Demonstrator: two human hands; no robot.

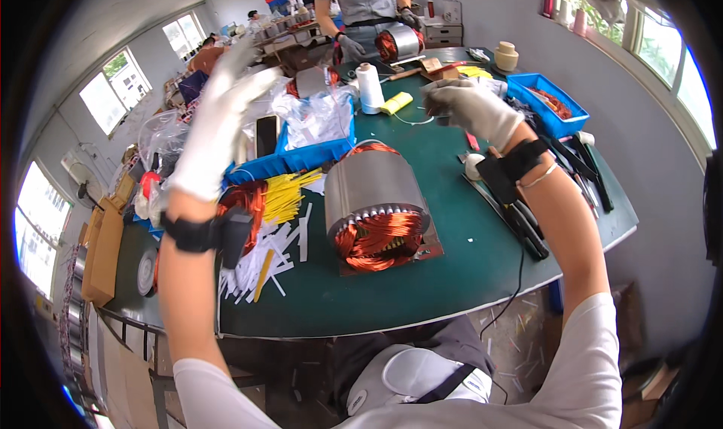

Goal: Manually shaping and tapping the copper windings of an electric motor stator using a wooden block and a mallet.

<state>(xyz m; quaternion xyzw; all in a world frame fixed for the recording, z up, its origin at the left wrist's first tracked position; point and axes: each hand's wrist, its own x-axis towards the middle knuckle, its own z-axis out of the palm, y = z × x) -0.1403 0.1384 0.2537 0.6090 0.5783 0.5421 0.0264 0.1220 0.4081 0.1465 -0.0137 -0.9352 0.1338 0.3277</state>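
A reach seems in hand, the copper-wound stator (373,192) untouched near centre on the desk (452,278). The left hand (217,117) is held open; the right hand's grip (478,111) cannot be told. Lowering both seems called for.

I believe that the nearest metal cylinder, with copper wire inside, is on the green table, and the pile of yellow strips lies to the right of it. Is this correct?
Not quite: in the head view, the yellow strips lie to the left of the nearest metal cylinder, which, with its copper wire, is on the green table.
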